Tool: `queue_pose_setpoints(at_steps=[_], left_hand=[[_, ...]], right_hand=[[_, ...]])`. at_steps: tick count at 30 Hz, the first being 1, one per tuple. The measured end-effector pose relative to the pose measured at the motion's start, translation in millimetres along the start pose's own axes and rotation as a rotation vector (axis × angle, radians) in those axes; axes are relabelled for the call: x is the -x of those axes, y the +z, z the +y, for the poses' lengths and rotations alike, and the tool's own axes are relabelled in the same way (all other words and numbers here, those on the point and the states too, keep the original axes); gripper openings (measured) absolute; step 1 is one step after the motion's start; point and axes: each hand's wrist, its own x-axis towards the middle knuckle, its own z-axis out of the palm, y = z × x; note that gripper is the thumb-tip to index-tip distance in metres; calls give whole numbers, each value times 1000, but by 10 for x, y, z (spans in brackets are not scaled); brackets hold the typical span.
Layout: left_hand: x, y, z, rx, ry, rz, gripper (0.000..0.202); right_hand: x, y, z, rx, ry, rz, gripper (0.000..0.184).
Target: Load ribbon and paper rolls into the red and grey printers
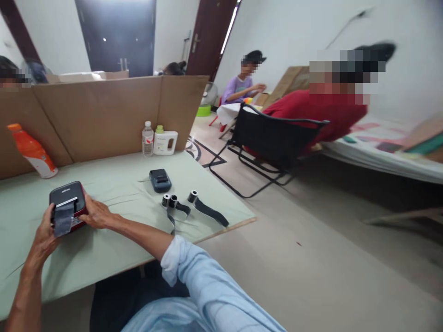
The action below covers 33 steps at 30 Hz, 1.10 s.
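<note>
Between my two hands is a black and red portable label printer (68,193), with a strip of dark, shiny film or paper (64,218) hanging from its front slot. My left hand (45,230) grips its left side, and my right hand (95,211) holds the right side. Both hands are closed around the casing. To the right on the table lies a smaller dark printer-like device (160,180). Nearer the edge stand small rolls of black-and-white paper (169,201) with loose tails, and another roll (193,197) trails a long dark strip.
The table (117,251) has a pale green cover. Along its back stand a cardboard screen (114,115), an orange bottle (32,150), a clear bottle (147,139) and a white jug (166,142). At right, a person in red sits in a black folding chair (277,133); another sits farther back.
</note>
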Motion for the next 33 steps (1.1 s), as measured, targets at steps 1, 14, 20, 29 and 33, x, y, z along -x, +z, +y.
queue_pose_setpoints(at_steps=[1,14,20,29,33], left_hand=[[2,-17,10,-17,-45,1,92],[225,257,1658,-156,308,274,48],[173,1074,1945,-79,441,-162,39],[-686,1974,1878,-23,373,-485,73],[-1225,2321,2042,39,379,-557,105]], right_hand=[[38,-3,2,-2,-12,10,65],[1881,-601,591,51,-277,660,28],[2352,-978,1049,75,-140,944,25],[2649,-871,1472,74,-21,1046,23],[2658,-873,1569,111,27,1045,22]])
